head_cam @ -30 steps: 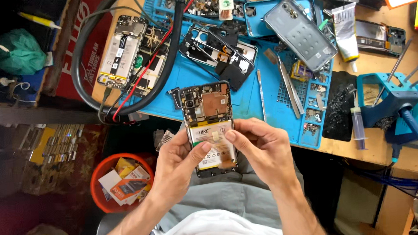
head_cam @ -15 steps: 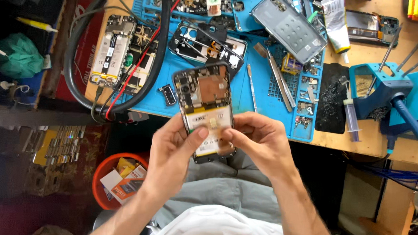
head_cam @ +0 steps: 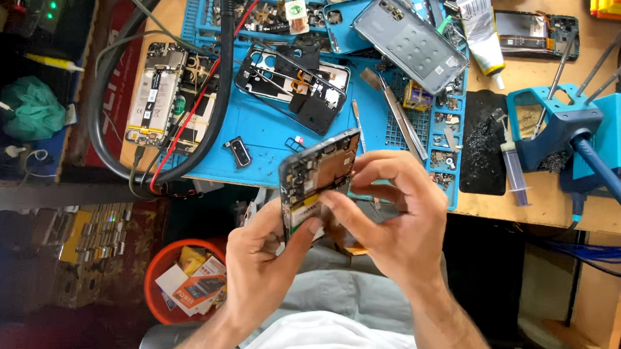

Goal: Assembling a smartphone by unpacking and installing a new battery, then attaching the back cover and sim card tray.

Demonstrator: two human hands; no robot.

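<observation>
An opened phone with its back cover off, circuit board and battery exposed, is held tilted on edge above my lap. My left hand grips its lower end from the left, thumb against the battery side. My right hand wraps its right side, fingers curled over the top edge and thumb pressing the middle. Both hands hold it just in front of the blue work mat.
On the mat lie a black phone frame, a grey back cover, tweezers and a small camera part. Another opened phone sits left inside thick black cable. A blue stand is at right, an orange bin below.
The phone has been turned from facing flat toward me to tilted on its edge. My right hand has closed farther over it, and the view has shifted slightly.
</observation>
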